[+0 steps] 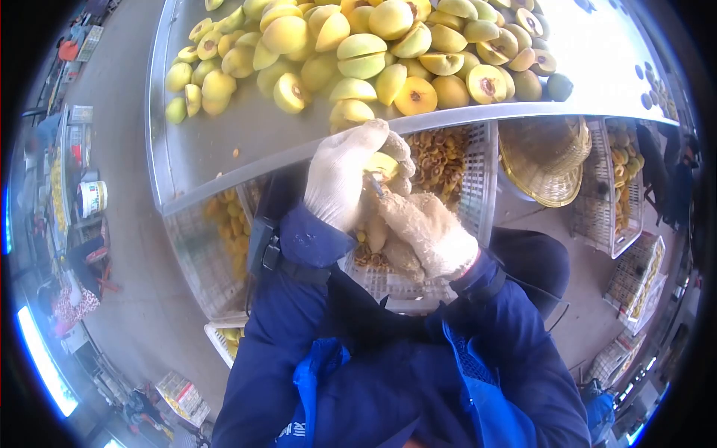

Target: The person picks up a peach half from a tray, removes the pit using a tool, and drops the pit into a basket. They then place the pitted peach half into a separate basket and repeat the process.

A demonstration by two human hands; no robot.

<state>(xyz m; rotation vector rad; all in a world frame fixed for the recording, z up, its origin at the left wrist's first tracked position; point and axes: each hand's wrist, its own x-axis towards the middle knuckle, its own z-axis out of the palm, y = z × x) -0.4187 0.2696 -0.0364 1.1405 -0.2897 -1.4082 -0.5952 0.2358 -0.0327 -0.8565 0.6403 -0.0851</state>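
Note:
My left hand (337,178), in a white knit glove, is closed around a yellow peach half (383,166) near the metal table's front edge. My right hand (427,233), in a soiled glove, grips a small pitting tool (376,184); its dark metal tip meets the lower side of the fruit, and most of its handle is hidden by the fingers. Directly below both hands stands a white plastic crate (487,179) holding brown-yellow pits and scraps (441,158). Just beyond the hands, a heap of halved peaches (362,56) lies on the metal table (216,142), several with pits showing.
Under the table at left, a crate (213,272) holds yellow pieces. A woven straw hat (549,168) lies to the right, beside a crate of fruit (597,216). More crates (635,280) stand on the floor. A white bucket (92,198) and other people are farther left.

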